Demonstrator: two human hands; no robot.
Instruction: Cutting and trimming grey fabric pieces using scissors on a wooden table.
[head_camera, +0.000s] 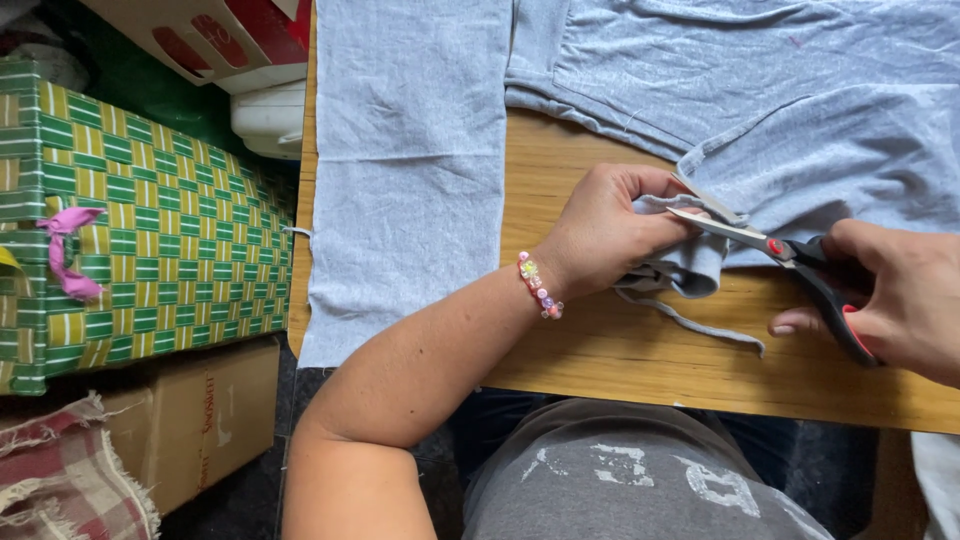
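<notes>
Left hand: the left hand (610, 235), right of frame centre, has its fingers curled shut around a bunched fold of the grey fabric (800, 150), pulling it taut and lifting it off the board so the blades get a firm edge to bite.
Right hand: the right hand (900, 300), at the right edge of the frame, has its fingers closed through the black handles of the scissors (790, 255); one finger rests stretched along the table, seemingly to steady the tool.
Scissors: the blades stand slightly apart, tips pointing left into the fold just beside the left thumb, so the cut runs close to where the cloth is pinched.
Grey fabric: it spreads across the upper right of the frame, with a thin trimmed strip (700, 325) trailing below the left hand onto the wood.
Second grey piece: a flat rectangle of grey cloth (410, 170) lies at upper centre-left, hanging over the table's edge, well apart from the cutting.
Wooden table (640, 360): it gives a flat, hard support under the work.
Bracelet: a beaded bracelet (540, 285) sits on the left wrist.
Surroundings: a green and yellow woven box (140, 230) with a pink ribbon (65, 250) sits at left, a cardboard box (200, 420) below it.
</notes>
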